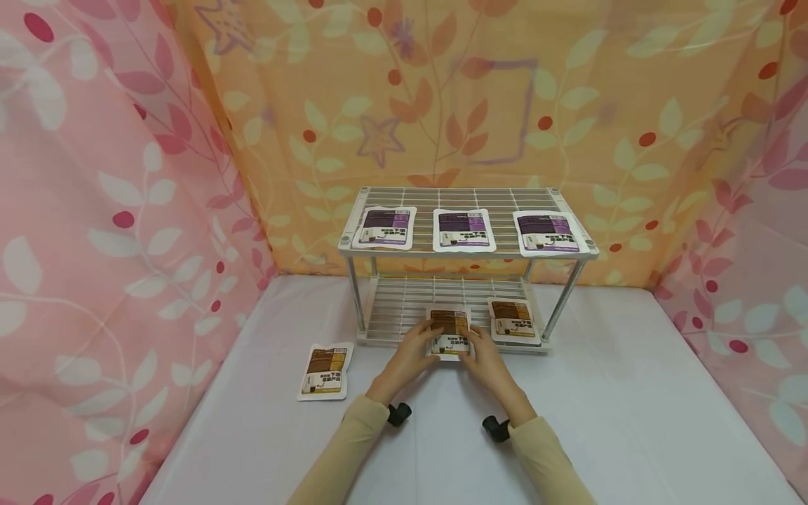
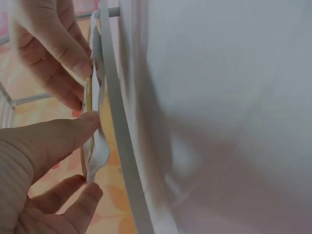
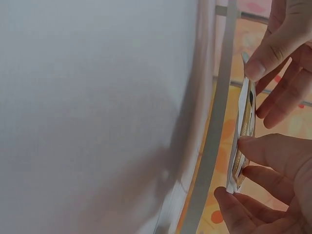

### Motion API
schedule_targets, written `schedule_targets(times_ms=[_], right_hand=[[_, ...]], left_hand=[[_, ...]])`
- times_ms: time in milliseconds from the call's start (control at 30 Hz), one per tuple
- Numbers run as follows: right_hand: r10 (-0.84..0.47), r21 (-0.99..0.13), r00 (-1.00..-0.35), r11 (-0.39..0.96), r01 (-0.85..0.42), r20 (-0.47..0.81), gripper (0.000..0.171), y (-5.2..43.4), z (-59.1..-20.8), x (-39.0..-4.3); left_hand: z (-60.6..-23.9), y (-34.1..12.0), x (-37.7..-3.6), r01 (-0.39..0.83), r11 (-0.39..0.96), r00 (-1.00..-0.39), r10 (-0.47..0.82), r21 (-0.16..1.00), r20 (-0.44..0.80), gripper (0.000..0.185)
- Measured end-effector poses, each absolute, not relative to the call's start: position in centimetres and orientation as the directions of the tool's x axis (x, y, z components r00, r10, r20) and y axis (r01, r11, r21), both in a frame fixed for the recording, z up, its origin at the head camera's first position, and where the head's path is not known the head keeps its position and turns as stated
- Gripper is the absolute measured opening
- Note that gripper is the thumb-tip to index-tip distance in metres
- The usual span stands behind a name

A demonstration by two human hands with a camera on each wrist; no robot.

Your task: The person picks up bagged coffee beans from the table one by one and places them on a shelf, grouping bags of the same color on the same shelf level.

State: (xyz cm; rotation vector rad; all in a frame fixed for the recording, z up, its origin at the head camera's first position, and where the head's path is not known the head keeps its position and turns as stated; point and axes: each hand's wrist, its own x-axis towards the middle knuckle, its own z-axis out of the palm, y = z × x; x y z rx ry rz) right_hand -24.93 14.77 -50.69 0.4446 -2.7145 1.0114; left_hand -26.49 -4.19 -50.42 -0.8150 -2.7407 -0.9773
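White wire rack [image 1: 468,198], two tiers, on a white-covered table [image 1: 631,421] — head view. Item in hand: one brown-labelled pouch [image 1: 449,331], lying flat at the front edge of the lower shelf, centre bay, its long axis running from the person toward the back of the rack. Left hand [image 1: 410,354] pinches its left edge, right hand [image 1: 489,361] its right edge; both sit level on either side, neither nearer than the other, with the pouch just ahead of the fingertips.

Count, head view:
- brown-labelled pouches, three: the held one, a second pouch [image 1: 513,320] just beside it on the lower shelf to the right, a third pouch [image 1: 325,371] on the table well to the left of the rack.
- purple-labelled pouches, three, in a row on the top shelf: left [image 1: 384,227], middle [image 1: 463,229], right [image 1: 548,233].

Left wrist view: pouch [image 2: 92,141] seen edge-on beside the rack's front rail [image 2: 122,141]; left thumb and fingers closed on its thin edge, the other hand's fingers [image 2: 63,53] gripping farther along.

Right wrist view: same pouch [image 3: 242,146] edge-on, just beside the rail [image 3: 214,126] — right thumb and fingers clamped on the near end, the other hand's fingers [image 3: 273,53] on the far end.
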Motion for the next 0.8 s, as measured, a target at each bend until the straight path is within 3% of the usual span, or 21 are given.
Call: schedule_targets(times_ms=[433, 800], right_hand=[[-0.234, -0.516, -0.917, 0.769, -0.379, 0.325, 0.050, 15.3, -51.4, -26.8], [-0.252, -0.465, -0.907, 0.793, -0.393, 0.337, 0.047, 15.2, -51.6, -27.9]], left_hand=[[-51.3, -2.7, -29.0, 0.459, 0.630, -0.880, 0.421, 0.626, 0.221, 0.060], [-51.4, -2.0, -30.4, 0.473, 0.647, -0.873, 0.436, 0.599, 0.218, 0.057]])
